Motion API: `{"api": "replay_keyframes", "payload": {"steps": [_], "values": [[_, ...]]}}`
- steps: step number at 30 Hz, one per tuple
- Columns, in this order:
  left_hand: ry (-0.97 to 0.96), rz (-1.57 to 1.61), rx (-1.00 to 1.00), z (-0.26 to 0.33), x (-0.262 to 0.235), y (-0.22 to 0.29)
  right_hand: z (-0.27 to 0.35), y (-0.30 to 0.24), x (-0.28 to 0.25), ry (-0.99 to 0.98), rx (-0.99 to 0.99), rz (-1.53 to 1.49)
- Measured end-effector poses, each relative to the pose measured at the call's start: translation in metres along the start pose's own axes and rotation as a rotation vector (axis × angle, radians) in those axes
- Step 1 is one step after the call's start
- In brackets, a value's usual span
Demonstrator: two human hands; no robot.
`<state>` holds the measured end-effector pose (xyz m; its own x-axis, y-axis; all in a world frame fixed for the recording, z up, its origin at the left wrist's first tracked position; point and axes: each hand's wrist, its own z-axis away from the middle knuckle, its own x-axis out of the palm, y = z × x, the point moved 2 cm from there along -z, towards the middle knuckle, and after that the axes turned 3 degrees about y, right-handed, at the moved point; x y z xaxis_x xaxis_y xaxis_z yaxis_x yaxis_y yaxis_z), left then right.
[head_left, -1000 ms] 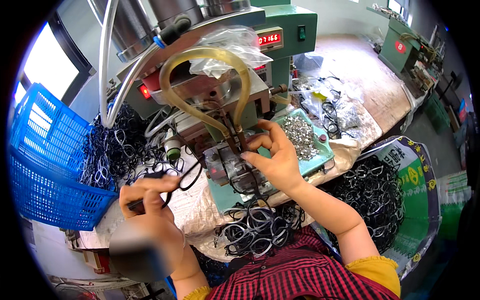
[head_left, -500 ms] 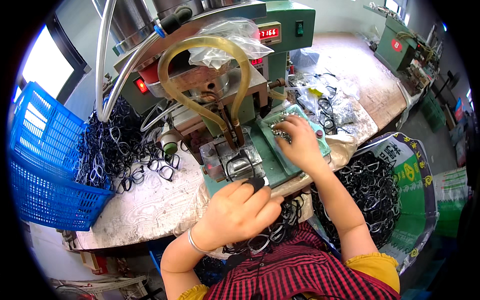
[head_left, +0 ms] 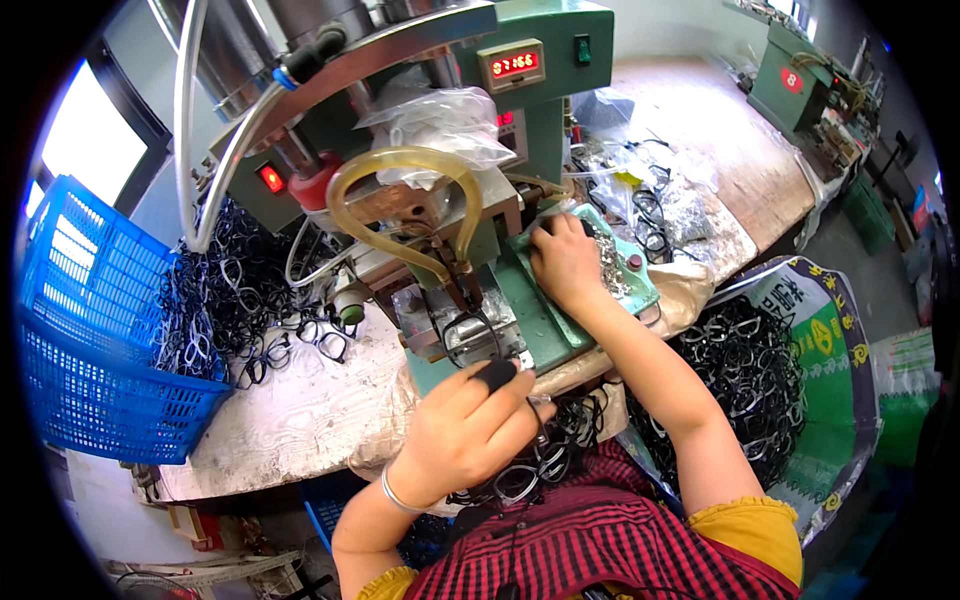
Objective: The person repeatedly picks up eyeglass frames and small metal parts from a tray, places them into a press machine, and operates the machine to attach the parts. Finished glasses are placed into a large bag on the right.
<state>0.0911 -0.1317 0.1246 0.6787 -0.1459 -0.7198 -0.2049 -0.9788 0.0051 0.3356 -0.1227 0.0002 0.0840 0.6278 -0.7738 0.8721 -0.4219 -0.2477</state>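
My left hand [head_left: 465,425], with a black cover on one finger, is closed on a dark eyeglass frame [head_left: 448,345]. One rim of the frame lies at the machine's metal fixture [head_left: 415,325], just below two upright copper-coloured prongs [head_left: 460,290]. To the right, my right hand [head_left: 570,265] bends its fingers over the far left part of a pale green tray [head_left: 640,297]. Small shiny metal parts [head_left: 612,270] lie in that tray beside the hand. The right fingertips are hidden, so what they pinch cannot be made out.
A yellowish hose [head_left: 405,158] loops above the fixture. Heaped eyeglass frames [head_left: 235,265] lie at the left by blue baskets [head_left: 110,390]. More frames [head_left: 735,375] fill a sack at right. Plastic bags [head_left: 690,215] lie behind the tray.
My right hand has moved left across the tray, and its fingers have curled in, uncovering the metal parts. The left hand stays at the fixture with the eyeglass frame. The view has shifted slightly.
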Motion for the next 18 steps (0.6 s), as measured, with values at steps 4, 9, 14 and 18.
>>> {"api": "replay_keyframes", "payload": {"steps": [4, 9, 14, 18], "values": [[0.152, -0.079, -0.249, 0.085, -0.024, 0.006, 0.026, 0.019, -0.025, 0.104, -0.072, -0.094], [0.667, -0.384, -0.999, 0.202, -0.061, -0.057, 0.065, 0.059, -0.04, 0.239, 0.615, -1.027], [0.226, -0.563, -1.007, 0.228, -0.073, -0.157, 0.043, 0.045, -0.013, 0.215, 0.666, -1.26], [-0.041, -0.71, -0.938, 0.235, -0.037, -0.226, 0.024, 0.023, -0.006, 0.19, 0.557, -1.383]]}}
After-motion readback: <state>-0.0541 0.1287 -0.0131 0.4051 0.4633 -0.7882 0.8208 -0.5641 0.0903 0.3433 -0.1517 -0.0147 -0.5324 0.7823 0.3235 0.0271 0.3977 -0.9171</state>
